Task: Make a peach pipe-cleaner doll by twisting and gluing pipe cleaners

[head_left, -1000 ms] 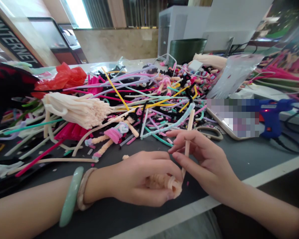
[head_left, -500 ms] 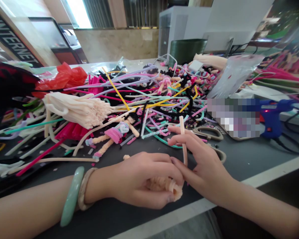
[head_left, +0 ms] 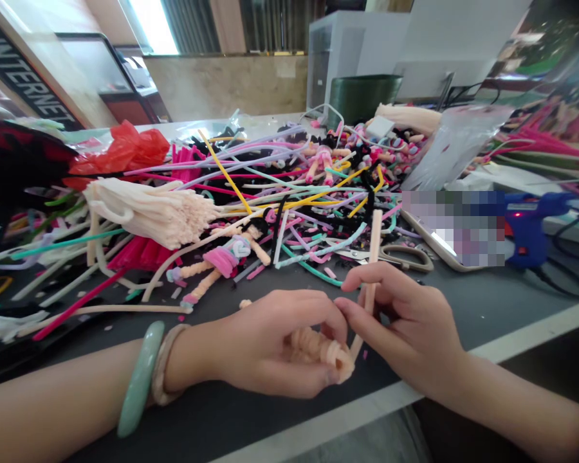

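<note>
Left hand (head_left: 265, 344): curled closed around a peach pipe-cleaner coil (head_left: 321, 350)
Right hand (head_left: 408, 325): pinching a peach pipe-cleaner stem (head_left: 372, 270)
Nearby: pipe-cleaner doll (head_left: 222, 257) at eleven o'clock, scissors (head_left: 405, 257) at one o'clock

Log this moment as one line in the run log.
left hand: grips peach coil | right hand: pinches peach stem | nearby: scissors, glue gun

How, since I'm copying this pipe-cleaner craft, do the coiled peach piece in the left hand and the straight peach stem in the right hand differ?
The coiled peach piece is wound into a thick lump, while the straight peach stem is a thin, long line. The coil sits gripped in the left hand; the stem stands tilted between the fingers of the right hand. Both share the same peach colour.
</note>
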`<action>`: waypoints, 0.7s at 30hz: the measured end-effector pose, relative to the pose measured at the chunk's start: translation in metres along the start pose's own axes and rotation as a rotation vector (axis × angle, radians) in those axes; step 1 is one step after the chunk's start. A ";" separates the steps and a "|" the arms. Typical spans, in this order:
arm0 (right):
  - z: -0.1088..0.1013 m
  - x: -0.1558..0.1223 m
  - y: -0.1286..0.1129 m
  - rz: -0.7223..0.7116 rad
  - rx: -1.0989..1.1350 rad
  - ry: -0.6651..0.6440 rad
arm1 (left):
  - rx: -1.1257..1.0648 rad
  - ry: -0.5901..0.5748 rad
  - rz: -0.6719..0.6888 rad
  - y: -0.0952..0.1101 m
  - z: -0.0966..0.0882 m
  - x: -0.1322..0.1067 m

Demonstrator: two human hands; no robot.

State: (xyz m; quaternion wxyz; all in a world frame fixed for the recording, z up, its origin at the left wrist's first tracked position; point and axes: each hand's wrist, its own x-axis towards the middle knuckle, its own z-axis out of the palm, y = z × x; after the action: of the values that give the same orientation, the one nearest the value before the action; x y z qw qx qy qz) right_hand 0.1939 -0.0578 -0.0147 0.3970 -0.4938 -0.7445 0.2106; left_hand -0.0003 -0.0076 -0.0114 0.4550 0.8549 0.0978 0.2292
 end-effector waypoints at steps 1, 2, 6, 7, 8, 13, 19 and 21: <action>0.000 0.001 -0.001 0.004 0.008 0.009 | -0.037 0.004 -0.040 0.000 0.001 -0.001; 0.000 0.002 -0.001 0.015 0.022 0.009 | -0.079 0.008 -0.082 0.000 0.001 -0.002; -0.001 0.002 0.000 0.074 0.154 -0.038 | -0.079 0.011 -0.209 0.001 0.002 -0.005; -0.001 0.002 0.001 0.089 0.199 -0.050 | -0.049 0.015 -0.222 0.001 0.002 -0.006; 0.000 0.001 0.002 0.107 0.245 -0.063 | -0.024 0.018 -0.229 0.001 0.001 -0.007; 0.002 0.001 0.005 0.166 0.423 -0.095 | 0.025 0.087 -0.195 -0.001 0.000 -0.008; 0.002 0.004 0.005 0.148 0.481 -0.085 | -0.069 0.180 -0.167 -0.004 0.002 -0.008; 0.002 0.004 0.006 0.147 0.502 -0.081 | -0.078 0.186 -0.153 -0.004 0.002 -0.009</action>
State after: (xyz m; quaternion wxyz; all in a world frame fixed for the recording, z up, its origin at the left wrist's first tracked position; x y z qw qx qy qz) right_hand 0.1950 -0.0516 -0.0185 0.4604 -0.4239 -0.6462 0.4367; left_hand -0.0066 -0.0101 -0.0184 0.4931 0.8016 0.1955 0.2756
